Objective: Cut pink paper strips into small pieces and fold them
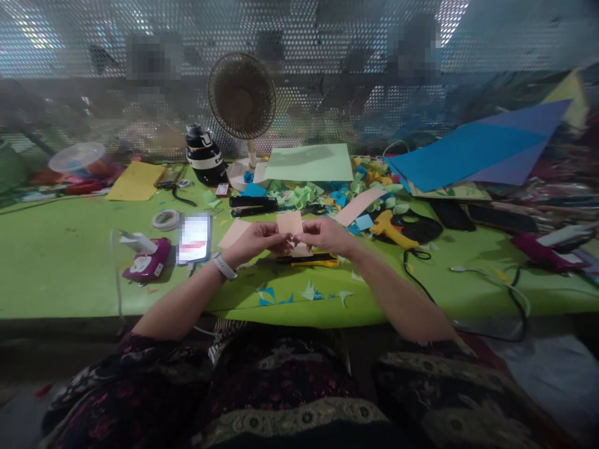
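Between my two hands is a small peach piece of paper (pixel 290 223), upright above the table. My left hand (pixel 262 240) pinches its left side, and my right hand (pixel 325 236) pinches the right side, the fingertips of both nearly meeting. Beneath them lies a yellow and black cutter knife (pixel 316 262). Another peach paper (pixel 234 232) rests partly behind my left hand. A longer peach strip (pixel 361 206) leans on scraps past my right hand. Close behind is a black stapler (pixel 253 206).
A yellow glue gun (pixel 394 231) with a cord lies at right. A lit phone (pixel 194 238), a tape roll (pixel 165 219) and a purple device (pixel 147 260) sit at left. Farther back stand a fan (pixel 242 96) and a black bottle (pixel 206 159). Blue sheets (pixel 472 149) jut out at right.
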`<state>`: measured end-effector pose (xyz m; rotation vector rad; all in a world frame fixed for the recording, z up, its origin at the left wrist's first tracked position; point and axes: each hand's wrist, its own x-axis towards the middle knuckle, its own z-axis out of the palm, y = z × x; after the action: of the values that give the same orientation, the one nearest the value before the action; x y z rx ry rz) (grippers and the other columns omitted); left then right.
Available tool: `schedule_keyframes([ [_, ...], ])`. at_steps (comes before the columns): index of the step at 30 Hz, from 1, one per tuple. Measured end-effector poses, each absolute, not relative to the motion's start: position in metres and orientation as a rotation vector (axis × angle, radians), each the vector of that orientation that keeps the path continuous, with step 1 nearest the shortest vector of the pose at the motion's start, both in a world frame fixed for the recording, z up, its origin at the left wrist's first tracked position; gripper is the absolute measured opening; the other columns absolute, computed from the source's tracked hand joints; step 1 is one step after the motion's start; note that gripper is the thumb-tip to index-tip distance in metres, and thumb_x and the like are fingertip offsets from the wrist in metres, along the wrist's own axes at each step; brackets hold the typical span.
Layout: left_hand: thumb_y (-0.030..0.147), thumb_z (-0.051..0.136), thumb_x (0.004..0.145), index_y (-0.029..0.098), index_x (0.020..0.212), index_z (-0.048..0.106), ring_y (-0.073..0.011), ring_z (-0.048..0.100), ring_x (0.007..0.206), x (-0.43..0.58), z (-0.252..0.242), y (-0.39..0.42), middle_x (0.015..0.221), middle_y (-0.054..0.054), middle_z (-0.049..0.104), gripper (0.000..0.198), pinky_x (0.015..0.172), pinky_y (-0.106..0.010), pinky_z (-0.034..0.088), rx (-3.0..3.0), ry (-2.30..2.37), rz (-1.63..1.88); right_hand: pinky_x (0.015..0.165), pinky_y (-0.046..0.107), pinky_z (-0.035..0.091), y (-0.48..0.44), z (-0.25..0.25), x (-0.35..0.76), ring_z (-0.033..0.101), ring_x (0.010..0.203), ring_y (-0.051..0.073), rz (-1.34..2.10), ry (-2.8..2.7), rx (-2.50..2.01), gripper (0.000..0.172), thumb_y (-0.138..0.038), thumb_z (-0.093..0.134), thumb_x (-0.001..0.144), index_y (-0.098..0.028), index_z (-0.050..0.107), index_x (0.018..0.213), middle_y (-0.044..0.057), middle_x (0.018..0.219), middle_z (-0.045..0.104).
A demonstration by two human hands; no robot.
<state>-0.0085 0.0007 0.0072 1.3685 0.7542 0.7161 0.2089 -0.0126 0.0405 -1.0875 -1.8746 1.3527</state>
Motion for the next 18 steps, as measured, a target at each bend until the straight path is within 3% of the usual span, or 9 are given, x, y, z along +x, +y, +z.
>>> schedule_keyframes([
  [9, 0.045, 0.081, 0.074, 0.012, 0.083, 0.072, -0.0142, 0.071, 0.067, -0.013, 0.009, 0.009, 0.08, -0.01, 0.076, 0.036, 0.067, -0.027, 0.058, 1.328, 0.822, 0.79, 0.057, 0.026, 0.048, 0.001, 0.043, 0.227, 0.055, 0.055, 0.009, 1.257, -1.748, -1.18, 0.016, -0.031, 0.069, 0.069, -0.015, 0.069, 0.073, 0.004, 0.075, 0.072],
  [18, 0.052, 0.08, 0.073, 0.013, 0.085, 0.074, -0.0127, 0.066, 0.072, -0.007, 0.009, 0.003, 0.081, -0.005, 0.072, 0.041, 0.072, -0.027, 0.055, 1.358, 0.828, 0.897, 0.061, 0.027, 0.046, -0.009, 0.036, 0.211, 0.056, 0.061, 0.012, 1.276, -1.972, -1.134, 0.025, -0.04, 0.067, 0.076, -0.017, 0.06, 0.07, 0.0, 0.068, 0.062],
])
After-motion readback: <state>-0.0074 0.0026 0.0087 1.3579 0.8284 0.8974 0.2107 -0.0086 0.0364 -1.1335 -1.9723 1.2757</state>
